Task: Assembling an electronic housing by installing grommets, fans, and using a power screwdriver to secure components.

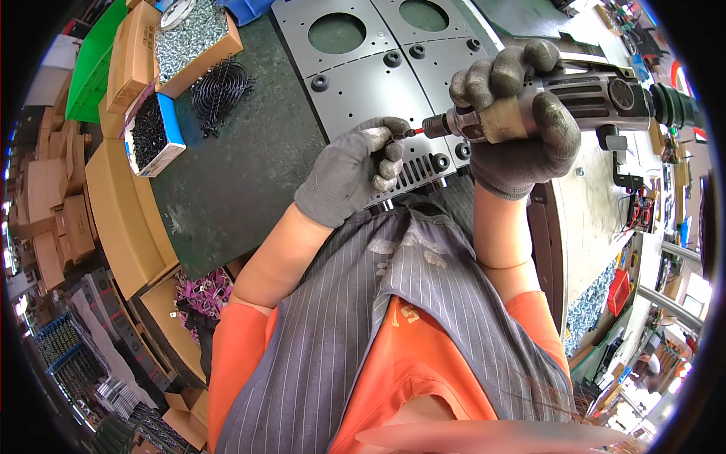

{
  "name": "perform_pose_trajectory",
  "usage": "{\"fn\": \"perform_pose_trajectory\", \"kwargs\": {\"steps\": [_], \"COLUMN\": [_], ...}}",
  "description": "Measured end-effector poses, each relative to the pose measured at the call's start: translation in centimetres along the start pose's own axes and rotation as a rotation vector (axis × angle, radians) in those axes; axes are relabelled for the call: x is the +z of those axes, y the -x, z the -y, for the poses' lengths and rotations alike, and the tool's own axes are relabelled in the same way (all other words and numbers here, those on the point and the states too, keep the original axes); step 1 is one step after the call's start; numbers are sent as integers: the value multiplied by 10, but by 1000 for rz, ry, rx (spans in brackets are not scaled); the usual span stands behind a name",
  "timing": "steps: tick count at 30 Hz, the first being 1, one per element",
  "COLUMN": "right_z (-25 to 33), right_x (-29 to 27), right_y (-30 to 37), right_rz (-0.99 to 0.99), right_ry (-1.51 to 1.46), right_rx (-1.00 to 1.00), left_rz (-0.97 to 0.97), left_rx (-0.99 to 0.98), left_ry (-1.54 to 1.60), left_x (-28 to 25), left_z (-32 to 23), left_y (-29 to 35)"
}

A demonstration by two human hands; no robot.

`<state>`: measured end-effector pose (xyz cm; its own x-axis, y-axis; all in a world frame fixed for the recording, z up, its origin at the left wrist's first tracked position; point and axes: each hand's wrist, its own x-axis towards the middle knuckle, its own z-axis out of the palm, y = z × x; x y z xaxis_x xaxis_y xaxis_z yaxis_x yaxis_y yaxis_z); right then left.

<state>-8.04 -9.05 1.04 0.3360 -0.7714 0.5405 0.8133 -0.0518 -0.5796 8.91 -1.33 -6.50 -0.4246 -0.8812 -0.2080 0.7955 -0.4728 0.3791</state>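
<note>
My right hand (522, 121) is wrapped round a power screwdriver (582, 102) lying nearly level, its tip toward the left. A tan wrap covers part of its front, and a short red bit (417, 132) sticks out. At the bit's tip, my left hand (348, 163) pinches a small dark fastener (409, 133) between thumb and forefinger; its exact kind is too small to tell. Both hands wear grey gloves with dark, worn fingers. Below them lie two grey metal panels (355, 94) side by side, with large round holes, slots and several black round feet (392, 59).
On the dark table mat (227, 181) at left lie black wire fan guards (221, 89). Beside them stand a box of black screws (155, 136) and a carton of silvery screws (193, 45). Cardboard boxes (68, 227) are stacked far left. A red bin (618, 293) sits at right.
</note>
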Motion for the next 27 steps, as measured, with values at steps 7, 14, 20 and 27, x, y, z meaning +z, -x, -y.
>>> {"fn": "perform_pose_trajectory", "kwargs": {"steps": [7,14,20,27], "right_z": [-1,-2,-3,-13], "right_x": [1,2,1,-33], "right_y": [3,6,4,-34], "right_rz": [-37,-22,48,-317], "right_ry": [-1,-14,-51,81], "right_rx": [-29,-41,-14,-58], "left_rz": [-118,-40,-47,-51], "left_rx": [32,113,115,158], "left_ry": [-84,-114,-280,-137], "left_x": [12,7,14,1], "left_z": [1,7,1,-4], "left_y": [3,3,4,-2]}}
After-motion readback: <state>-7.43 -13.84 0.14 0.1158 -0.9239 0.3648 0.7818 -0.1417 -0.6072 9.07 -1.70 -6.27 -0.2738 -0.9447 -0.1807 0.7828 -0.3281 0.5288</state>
